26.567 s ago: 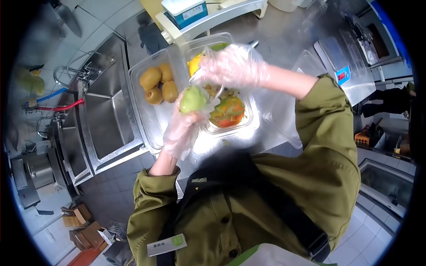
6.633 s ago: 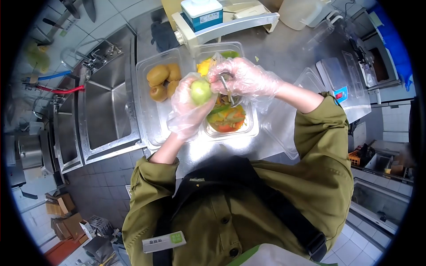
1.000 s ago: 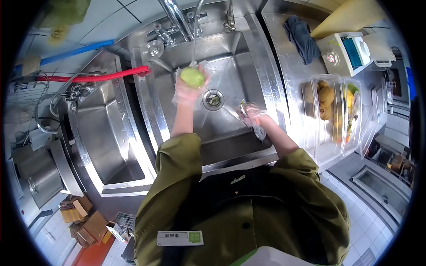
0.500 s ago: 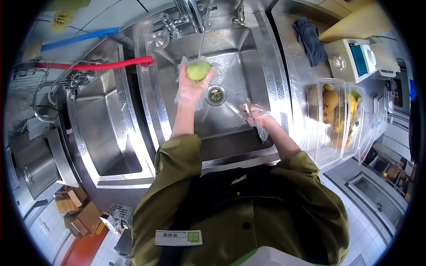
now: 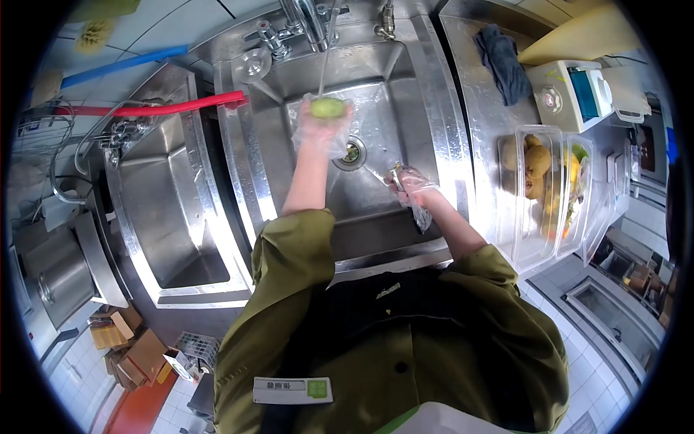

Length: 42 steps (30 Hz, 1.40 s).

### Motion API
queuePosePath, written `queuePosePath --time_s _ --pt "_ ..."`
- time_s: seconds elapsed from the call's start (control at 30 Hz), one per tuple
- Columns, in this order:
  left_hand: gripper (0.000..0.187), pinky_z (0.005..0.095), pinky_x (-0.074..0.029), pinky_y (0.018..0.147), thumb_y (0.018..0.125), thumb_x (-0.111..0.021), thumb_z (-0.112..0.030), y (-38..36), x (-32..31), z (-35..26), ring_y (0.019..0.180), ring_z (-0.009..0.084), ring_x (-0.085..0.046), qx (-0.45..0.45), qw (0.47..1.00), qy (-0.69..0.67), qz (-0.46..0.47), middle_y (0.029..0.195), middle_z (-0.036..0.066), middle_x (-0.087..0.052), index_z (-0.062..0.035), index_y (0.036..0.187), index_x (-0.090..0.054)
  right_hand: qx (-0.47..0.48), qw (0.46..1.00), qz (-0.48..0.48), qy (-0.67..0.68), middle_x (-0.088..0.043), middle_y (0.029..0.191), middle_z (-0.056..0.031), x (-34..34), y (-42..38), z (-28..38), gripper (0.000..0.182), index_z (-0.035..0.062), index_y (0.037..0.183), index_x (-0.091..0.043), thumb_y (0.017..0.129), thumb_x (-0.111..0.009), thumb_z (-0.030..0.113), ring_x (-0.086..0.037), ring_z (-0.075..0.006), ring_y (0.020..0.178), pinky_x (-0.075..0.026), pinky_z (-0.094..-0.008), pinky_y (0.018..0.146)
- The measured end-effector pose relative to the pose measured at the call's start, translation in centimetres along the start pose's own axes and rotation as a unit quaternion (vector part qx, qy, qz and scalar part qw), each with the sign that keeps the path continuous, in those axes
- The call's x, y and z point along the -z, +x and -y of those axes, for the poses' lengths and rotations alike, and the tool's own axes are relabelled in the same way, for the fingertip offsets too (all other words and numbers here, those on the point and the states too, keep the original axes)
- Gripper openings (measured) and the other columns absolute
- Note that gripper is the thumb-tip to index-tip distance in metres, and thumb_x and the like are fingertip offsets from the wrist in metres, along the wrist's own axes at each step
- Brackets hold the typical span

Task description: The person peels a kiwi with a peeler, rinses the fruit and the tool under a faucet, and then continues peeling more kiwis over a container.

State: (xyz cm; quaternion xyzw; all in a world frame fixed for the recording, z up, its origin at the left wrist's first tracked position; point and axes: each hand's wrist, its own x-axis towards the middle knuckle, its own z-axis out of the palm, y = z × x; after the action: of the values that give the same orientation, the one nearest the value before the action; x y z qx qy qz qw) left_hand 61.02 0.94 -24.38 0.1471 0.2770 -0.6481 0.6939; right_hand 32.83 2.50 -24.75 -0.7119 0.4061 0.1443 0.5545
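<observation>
My left hand (image 5: 323, 132), in a clear plastic glove, holds a pale green fruit (image 5: 327, 108), its kind not certain. Water from the tap (image 5: 309, 27) runs down in a thin stream onto it. Lower right over the sink, my right hand (image 5: 414, 184), gloved too, is closed around a slim tool with a shiny metal end (image 5: 395, 172) and what looks like a dark handle; fingers and glove cover most of it. Both hands are above the steel sink (image 5: 396, 108). Small greenish scraps lie in the drain (image 5: 351, 153), just below my left hand.
On the right counter stand clear plastic containers (image 5: 510, 224), one with several brown kiwi-like fruits (image 5: 537, 160), another with yellow and green pieces. A dark cloth (image 5: 502, 65) and a cream-coloured appliance (image 5: 555, 98) are behind them. A second sink (image 5: 163, 217) and a red strip (image 5: 166, 105) are left.
My left hand has moved slightly up and right with the green fruit, which has turned and looks blurred. My right hand has shifted slightly left, still holding the tool.
</observation>
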Motion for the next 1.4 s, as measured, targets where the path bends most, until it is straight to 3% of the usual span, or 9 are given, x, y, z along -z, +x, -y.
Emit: queuePosePath --time_s 0.1,0.4,0.53,0.7,0.83,0.9,1.03,1.3,1.4 --pt "0.049 0.0608 -0.037 0.092 0.092 -0.032 -0.044 -0.9 -2.0 2.3 0.096 0.0365 -0.05 -0.094 0.989 0.059 -0.101 0.098 0.017 -0.055 0.0006 0.099 -0.052 0.012 1.0 -0.003 0.028 -0.06 0.097 -0.0192 0.3 -0.8 0.3 0.025 0.0044 0.095 -0.059 0.072 -0.058 0.015 -0.057 -0.0363 0.094 -0.045 -0.0427 0.08" --pt "0.038 0.0585 -0.039 0.094 0.086 -0.048 -0.033 -3.6 1.9 0.3 0.104 0.0373 -0.05 -0.067 0.99 0.059 0.105 0.101 0.018 -0.056 -0.0019 0.107 -0.051 0.026 0.999 -0.003 -0.027 -0.06 0.096 -0.0186 0.2 -0.7 0.5 0.025 0.0028 0.094 -0.058 0.073 -0.059 0.014 -0.058 -0.0354 0.092 -0.047 -0.0411 0.08" --pt "0.038 0.0551 -0.04 0.091 0.084 -0.05 -0.038 -4.2 -0.4 0.8 0.101 0.0352 -0.051 -0.067 0.994 0.075 0.032 0.101 0.015 -0.056 -0.0042 0.101 -0.054 0.127 0.92 -0.096 -0.357 -0.061 0.094 -0.018 1.7 -1.4 5.5 0.035 0.0019 0.108 -0.055 0.074 -0.057 0.01 -0.059 -0.0341 0.091 -0.048 -0.0375 0.078" --pt "0.039 0.0503 -0.041 0.088 0.085 -0.048 -0.046 -5.5 -1.7 1.1 0.096 0.0303 -0.05 -0.085 0.983 0.15 -0.057 0.101 0.01 -0.055 -0.0095 0.096 -0.054 0.08 0.943 -0.068 0.317 -0.063 0.091 -0.0113 2.8 2.3 11.3 0.055 0.0077 0.135 -0.039 0.081 -0.048 0.002 -0.061 -0.0218 0.084 -0.048 -0.0307 0.074" --pt "0.041 0.0481 -0.041 0.088 0.085 -0.047 -0.049 -5.4 -1.0 0.2 0.096 0.0274 -0.051 -0.104 0.975 0.179 -0.074 0.101 0.008 -0.055 -0.011 0.1 -0.053 0.215 0.965 -0.151 0.005 -0.064 0.102 -0.0147 1.6 4.4 15.2 0.06 0.0165 0.141 -0.033 0.083 -0.047 0.004 -0.063 -0.0268 0.09 -0.048 -0.0341 0.078" --pt "0.041 0.0466 -0.04 0.088 0.086 -0.046 -0.049 -5.0 -0.6 -0.5 0.095 0.026 -0.052 -0.085 0.976 0.195 -0.047 0.1 0.008 -0.055 -0.012 0.101 -0.052 0.119 0.986 -0.096 -0.06 -0.061 0.114 -0.0159 2.1 5.0 16.8 0.059 0.0161 0.14 -0.033 0.083 -0.046 0.004 -0.059 -0.0313 0.103 -0.045 -0.0358 0.088" --pt "0.038 0.0433 -0.04 0.087 0.087 -0.046 -0.049 -6.4 -3.5 0.2 0.091 0.0246 -0.054 -0.108 0.971 0.193 -0.089 0.093 0.006 -0.057 -0.0124 0.097 -0.053 0.143 0.969 -0.203 0.012 -0.062 0.101 -0.0202 1.3 6.2 15.1 0.058 0.0299 0.138 -0.034 0.084 -0.048 0.016 -0.06 -0.0364 0.091 -0.048 -0.0414 0.081" --pt "0.032 0.0393 -0.044 0.079 0.087 -0.052 -0.043 -6.7 -4.4 0.4 0.085 0.0231 -0.054 -0.11 0.979 0.16 -0.06 0.087 0.005 -0.057 -0.0114 0.089 -0.054 0.192 0.934 -0.283 0.1 -0.066 0.085 -0.0128 2.4 4.9 17.2 0.04 0.0097 0.112 -0.062 0.079 -0.042 -0.002 -0.065 -0.0162 0.079 -0.049 -0.029 0.073" --pt "0.032 0.0349 -0.044 0.079 0.089 -0.048 -0.04 -7.4 -4.8 0.8 0.084 0.0204 -0.057 -0.121 0.966 0.228 -0.031 0.089 0.005 -0.06 -0.0097 0.094 -0.056 0.254 0.902 -0.305 0.169 -0.066 0.079 -0.0133 1.9 5.6 17.6 0.028 0.0055 0.099 -0.063 0.078 -0.047 -0.002 -0.066 -0.0228 0.073 -0.052 -0.0319 0.066"
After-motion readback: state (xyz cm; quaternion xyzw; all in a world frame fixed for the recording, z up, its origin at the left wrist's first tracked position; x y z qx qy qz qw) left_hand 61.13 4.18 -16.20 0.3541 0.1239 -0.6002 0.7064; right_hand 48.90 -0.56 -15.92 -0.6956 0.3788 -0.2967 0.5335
